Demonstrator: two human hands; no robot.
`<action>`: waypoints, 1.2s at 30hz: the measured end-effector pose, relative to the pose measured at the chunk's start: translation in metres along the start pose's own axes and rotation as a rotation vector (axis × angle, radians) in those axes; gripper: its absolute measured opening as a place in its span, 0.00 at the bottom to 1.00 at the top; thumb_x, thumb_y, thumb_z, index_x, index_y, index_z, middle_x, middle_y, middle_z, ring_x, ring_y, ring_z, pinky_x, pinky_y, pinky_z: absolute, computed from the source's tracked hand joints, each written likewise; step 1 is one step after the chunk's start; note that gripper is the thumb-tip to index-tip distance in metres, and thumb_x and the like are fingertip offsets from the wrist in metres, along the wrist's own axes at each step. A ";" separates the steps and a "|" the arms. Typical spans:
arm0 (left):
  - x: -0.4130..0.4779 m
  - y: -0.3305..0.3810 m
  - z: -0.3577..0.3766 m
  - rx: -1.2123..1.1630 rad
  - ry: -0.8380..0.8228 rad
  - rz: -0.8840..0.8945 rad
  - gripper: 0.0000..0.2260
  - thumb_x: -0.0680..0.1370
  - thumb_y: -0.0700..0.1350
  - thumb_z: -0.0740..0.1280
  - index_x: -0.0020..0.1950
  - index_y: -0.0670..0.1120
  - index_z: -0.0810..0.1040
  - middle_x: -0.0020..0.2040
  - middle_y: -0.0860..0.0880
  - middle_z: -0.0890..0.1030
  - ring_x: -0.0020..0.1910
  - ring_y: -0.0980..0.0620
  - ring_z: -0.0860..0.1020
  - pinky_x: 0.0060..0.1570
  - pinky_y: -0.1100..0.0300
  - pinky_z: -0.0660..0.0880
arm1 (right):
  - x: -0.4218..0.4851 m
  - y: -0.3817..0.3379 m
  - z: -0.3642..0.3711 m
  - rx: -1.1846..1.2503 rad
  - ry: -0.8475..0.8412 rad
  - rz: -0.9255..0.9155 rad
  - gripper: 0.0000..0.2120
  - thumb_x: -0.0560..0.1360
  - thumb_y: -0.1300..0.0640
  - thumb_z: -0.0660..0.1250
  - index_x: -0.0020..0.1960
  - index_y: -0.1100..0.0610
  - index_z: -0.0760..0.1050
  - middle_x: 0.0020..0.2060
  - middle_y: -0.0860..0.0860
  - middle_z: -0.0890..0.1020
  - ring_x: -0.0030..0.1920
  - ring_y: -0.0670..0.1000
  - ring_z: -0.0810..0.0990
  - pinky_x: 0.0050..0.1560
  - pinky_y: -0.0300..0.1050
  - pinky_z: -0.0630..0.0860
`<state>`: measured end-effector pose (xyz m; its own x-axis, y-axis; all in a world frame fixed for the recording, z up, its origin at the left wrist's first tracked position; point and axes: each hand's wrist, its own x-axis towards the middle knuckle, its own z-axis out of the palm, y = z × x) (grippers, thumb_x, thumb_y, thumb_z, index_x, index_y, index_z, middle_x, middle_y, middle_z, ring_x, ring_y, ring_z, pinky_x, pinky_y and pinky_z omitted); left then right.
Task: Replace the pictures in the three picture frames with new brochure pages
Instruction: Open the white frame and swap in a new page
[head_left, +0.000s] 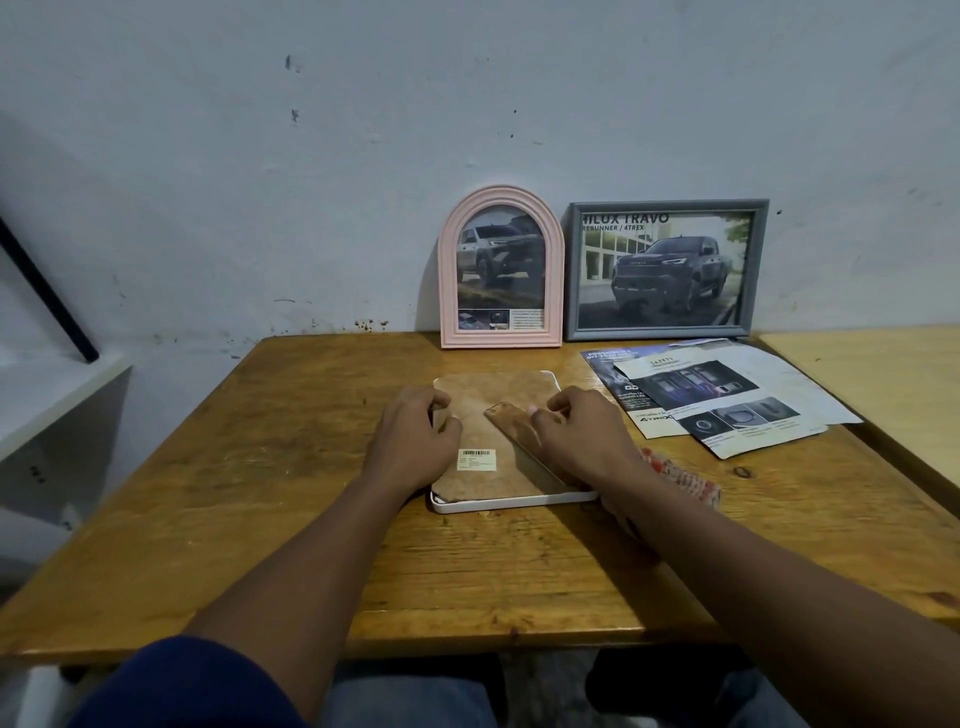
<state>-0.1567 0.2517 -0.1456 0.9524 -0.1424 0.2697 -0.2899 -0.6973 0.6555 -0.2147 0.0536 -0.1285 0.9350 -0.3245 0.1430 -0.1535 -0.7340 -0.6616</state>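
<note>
A white rounded picture frame (514, 503) lies face down in the middle of the wooden table, its brown backing board (483, 415) up, with a barcode sticker (476, 460) and a fold-out stand (511, 423). My left hand (415, 439) presses flat on the board's left side. My right hand (576, 434) rests on the right side, fingertips at the stand. A pink arched frame (501, 267) and a grey rectangular frame (665, 270) stand against the wall, both showing truck pictures. Loose brochure pages (722, 402) lie at the right.
The wooden table (291, 467) meets a stained white wall at the back. A lighter table (883, 379) adjoins on the right. A red-and-white patterned item (685, 480) lies beside my right wrist. A white shelf (57, 400) stands at the left.
</note>
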 end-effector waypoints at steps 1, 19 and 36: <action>0.000 0.001 0.000 0.049 -0.040 0.011 0.17 0.79 0.49 0.67 0.68 0.48 0.77 0.65 0.50 0.74 0.62 0.49 0.74 0.60 0.52 0.74 | 0.000 0.001 -0.001 0.007 -0.006 -0.004 0.22 0.75 0.43 0.64 0.63 0.56 0.77 0.60 0.54 0.79 0.59 0.54 0.77 0.57 0.46 0.73; 0.003 0.004 0.006 0.027 -0.170 -0.009 0.21 0.80 0.51 0.67 0.72 0.47 0.72 0.70 0.52 0.69 0.68 0.50 0.71 0.63 0.57 0.67 | 0.011 0.025 -0.021 -0.260 -0.110 -0.186 0.24 0.80 0.40 0.57 0.67 0.55 0.75 0.64 0.56 0.78 0.63 0.57 0.74 0.61 0.54 0.72; -0.002 0.011 -0.006 0.080 -0.412 0.017 0.23 0.84 0.48 0.59 0.80 0.50 0.61 0.81 0.50 0.60 0.79 0.48 0.58 0.73 0.53 0.59 | 0.026 0.022 -0.004 -0.194 -0.186 -0.166 0.20 0.77 0.41 0.64 0.64 0.49 0.76 0.68 0.54 0.71 0.68 0.59 0.68 0.69 0.58 0.67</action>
<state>-0.1621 0.2486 -0.1350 0.9104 -0.4123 -0.0352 -0.3134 -0.7426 0.5919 -0.1948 0.0264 -0.1364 0.9921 -0.0895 0.0883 -0.0356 -0.8737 -0.4852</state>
